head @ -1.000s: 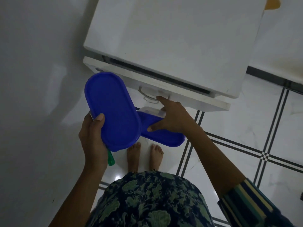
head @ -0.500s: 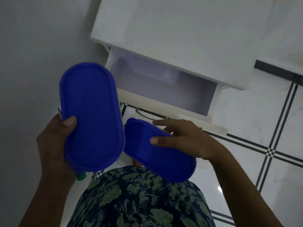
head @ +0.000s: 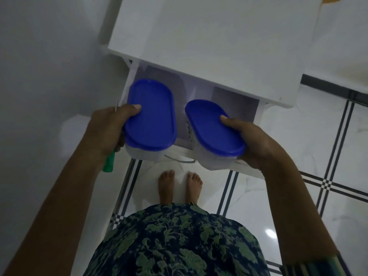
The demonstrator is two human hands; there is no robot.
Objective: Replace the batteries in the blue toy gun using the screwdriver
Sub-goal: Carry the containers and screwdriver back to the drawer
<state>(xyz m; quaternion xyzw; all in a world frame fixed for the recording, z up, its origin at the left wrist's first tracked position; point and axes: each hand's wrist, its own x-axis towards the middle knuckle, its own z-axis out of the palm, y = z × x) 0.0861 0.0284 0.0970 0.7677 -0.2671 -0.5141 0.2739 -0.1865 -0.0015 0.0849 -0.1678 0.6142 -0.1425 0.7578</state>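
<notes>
- L hand [head: 108, 132] grips clear oval plastic tub w/ blue lid [head: 151, 116], thumb on lid; I see green-handled metal screwdriver [head: 109, 161] clamped in same fist, handle down.
- R hand [head: 253, 142] grips second blue-lidded tub [head: 213, 126], above open white drawer [head: 235, 100].

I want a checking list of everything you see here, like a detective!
Surface: white cabinet top, drawer pulled open.
Job's things: green-handled screwdriver in hand; toy gun and batteries not seen.
Clutter: left tub and right tub, both blue-lidded, held over the drawer.
Hands: left hand grips left tub and screwdriver; right hand grips right tub.
Cables: nothing seen.
Surroundings: tiled floor with dark lines, bare feet, grey wall.
</notes>
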